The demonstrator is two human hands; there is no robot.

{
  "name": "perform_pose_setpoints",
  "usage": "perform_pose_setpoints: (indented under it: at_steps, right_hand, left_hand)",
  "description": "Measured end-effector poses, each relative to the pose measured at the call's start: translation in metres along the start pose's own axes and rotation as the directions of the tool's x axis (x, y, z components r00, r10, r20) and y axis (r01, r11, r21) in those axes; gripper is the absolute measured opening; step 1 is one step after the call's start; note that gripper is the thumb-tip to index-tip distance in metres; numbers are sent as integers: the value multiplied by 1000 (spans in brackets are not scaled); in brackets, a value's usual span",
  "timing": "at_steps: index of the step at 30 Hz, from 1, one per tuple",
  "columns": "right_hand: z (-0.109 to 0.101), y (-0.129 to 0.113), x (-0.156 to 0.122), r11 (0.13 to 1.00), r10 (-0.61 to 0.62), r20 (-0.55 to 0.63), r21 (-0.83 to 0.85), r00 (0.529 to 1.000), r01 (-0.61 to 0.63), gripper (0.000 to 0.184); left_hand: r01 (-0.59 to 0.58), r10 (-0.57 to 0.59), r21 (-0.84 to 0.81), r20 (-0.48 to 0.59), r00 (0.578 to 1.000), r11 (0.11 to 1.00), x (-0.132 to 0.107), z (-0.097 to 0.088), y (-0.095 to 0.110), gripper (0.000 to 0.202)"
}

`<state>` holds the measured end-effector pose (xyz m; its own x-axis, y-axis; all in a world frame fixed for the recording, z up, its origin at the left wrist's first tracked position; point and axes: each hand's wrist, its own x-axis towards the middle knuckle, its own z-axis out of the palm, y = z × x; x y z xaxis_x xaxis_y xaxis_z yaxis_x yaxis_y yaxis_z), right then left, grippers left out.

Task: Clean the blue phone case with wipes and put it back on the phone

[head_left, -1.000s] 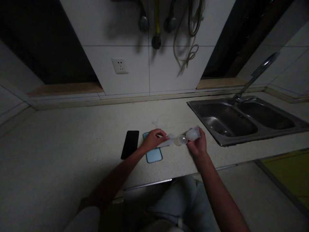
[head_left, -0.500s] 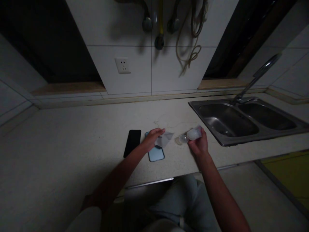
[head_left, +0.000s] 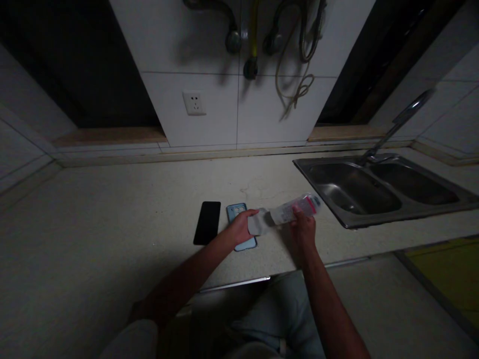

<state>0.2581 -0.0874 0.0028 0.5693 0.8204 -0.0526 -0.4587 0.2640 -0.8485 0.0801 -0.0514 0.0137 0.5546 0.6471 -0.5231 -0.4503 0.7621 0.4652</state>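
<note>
My left hand (head_left: 241,228) pinches a thin pale-grey sheet (head_left: 258,224), cloth or paper, I cannot tell which. It hangs above the right side of a light-blue phone case (head_left: 246,244) with camera cutouts, which lies on the counter partly hidden by that hand. Just left of it lies a black phone (head_left: 208,223), its dark face up. In my right hand (head_left: 304,230) is a clear plastic container (head_left: 284,213) with small print and a pink band, lying sideways with its rounded end to the right. Its left end comes close to the grey sheet.
The pale countertop (head_left: 112,209) runs along the tiled wall. On the right is a steel double sink (head_left: 348,187) with a tall faucet (head_left: 396,122). A wall socket (head_left: 194,103) and hanging hoses (head_left: 295,94) are above the counter.
The container in my right hand has turned, so its printed side and pink band now show. Both hands have come nearer each other, and the grey sheet has changed shape.
</note>
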Motion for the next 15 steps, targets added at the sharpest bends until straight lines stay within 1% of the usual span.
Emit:
perform_pose_setpoints:
  at_steps: [4, 7, 9, 12, 15]
  right_hand:
    - [4, 9, -1, 983, -74, -33, -173, 997, 67, 28]
    - [9, 10, -4, 968, -101, -86, -238, 991, 78, 25]
    - [12, 8, -8, 960, -115, -98, -266, 989, 86, 24]
    - [16, 4, -12, 948, -124, -54, -301, 991, 102, 25]
    - [17, 1, -14, 941, -93, 17, -326, 996, 93, 27]
  left_hand:
    - [43, -43, -12, 20, 999, 999, 5, -2, -9, 26]
    - [66, -65, -19, 51, 997, 998, 7, -4, -13, 29]
    - [71, -70, -22, 61, 996, 997, 7, -4, -13, 29]
    - [68, -67, -28, 50, 997, 997, 7, -4, -13, 28]
    - [57, -56, -25, 11, 998, 998, 8, -5, -12, 27]
